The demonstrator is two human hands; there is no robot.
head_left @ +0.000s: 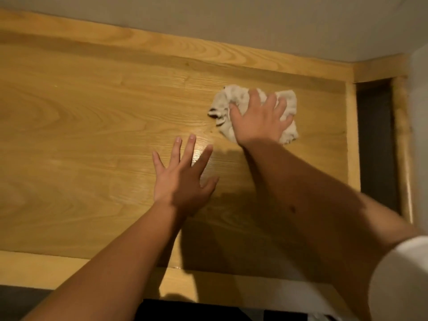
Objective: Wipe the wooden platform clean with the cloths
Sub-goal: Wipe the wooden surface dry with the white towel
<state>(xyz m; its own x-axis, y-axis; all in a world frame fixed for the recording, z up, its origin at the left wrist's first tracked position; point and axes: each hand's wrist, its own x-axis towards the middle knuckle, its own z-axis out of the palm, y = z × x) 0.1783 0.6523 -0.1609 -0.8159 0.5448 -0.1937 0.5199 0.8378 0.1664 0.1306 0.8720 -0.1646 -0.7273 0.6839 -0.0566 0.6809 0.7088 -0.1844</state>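
Crumpled off-white cloth with dark smudges (243, 100) lies on the light yellow wooden platform with visible grain (92, 117), toward its far right part, near the raised wooden rim (350, 135) on the right but apart from it. Right hand (259, 119) presses flat on the cloth, fingers spread and fairly straight, grip released, not curled round the fabric. Left hand (183, 174) is just beside, nearer the front edge, fingers splayed and straight, grip released, holding nothing; whether the palm touches the wood is unclear. White sleeve (398, 274) at lower right. Grey wall (254, 24) behind the platform.
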